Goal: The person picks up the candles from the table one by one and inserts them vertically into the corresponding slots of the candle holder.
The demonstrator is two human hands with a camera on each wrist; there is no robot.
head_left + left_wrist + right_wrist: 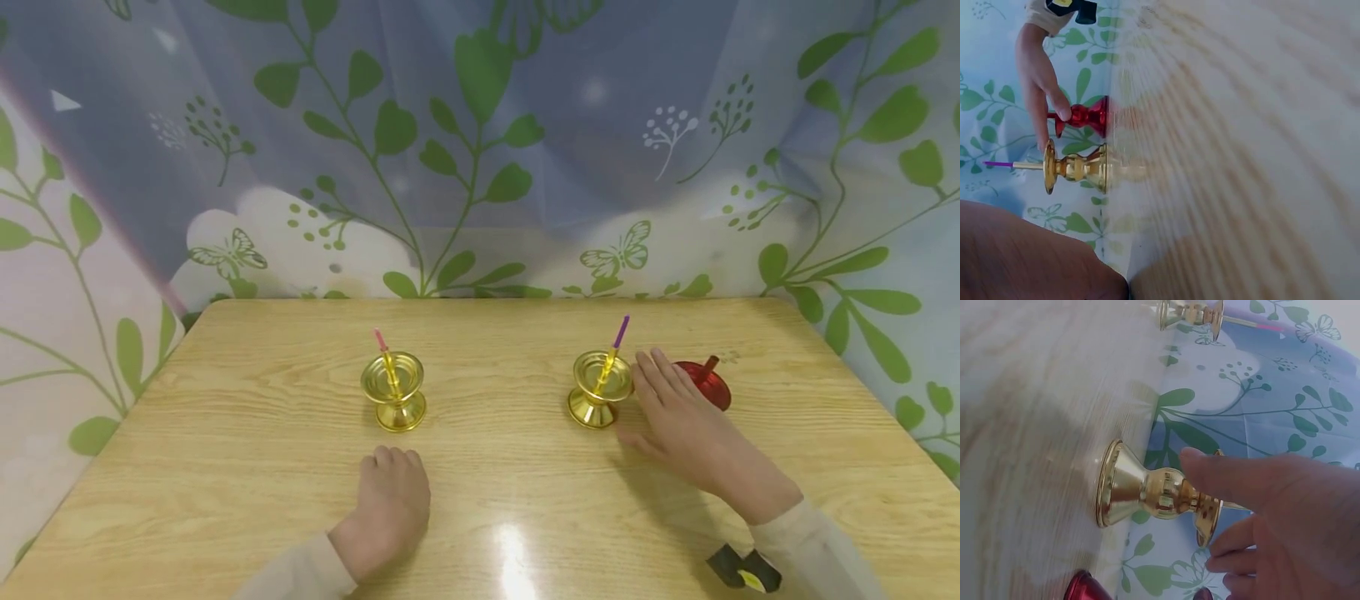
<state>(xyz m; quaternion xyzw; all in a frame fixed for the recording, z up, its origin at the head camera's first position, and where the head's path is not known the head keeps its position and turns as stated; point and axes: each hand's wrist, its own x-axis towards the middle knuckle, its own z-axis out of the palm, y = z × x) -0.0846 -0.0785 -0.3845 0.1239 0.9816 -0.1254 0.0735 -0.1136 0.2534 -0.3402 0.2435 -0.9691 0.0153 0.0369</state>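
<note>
My left hand (392, 510) rests on the table in a fist, fingers folded under, in front of a gold candle holder (401, 410) with a pink-tipped candle (380, 339). A second gold candle holder (592, 408), bearing a purple-tipped candle (621, 332), stands upright to the right. Beside its dish is my right hand (686, 429), fingers extended and thumb apart. In the right wrist view, the thumb overlaps the upper stem of this gold holder (1163, 492). Partly hidden behind the right hand is a red candle holder (716, 393) with a short reddish stick standing in it.
The wooden table (495, 467) ends at a leaf-patterned curtain (570, 150) behind the holders. A black strap piece with a yellow mark (744, 571) shows at the right wrist. Light reflects off the table's front middle.
</note>
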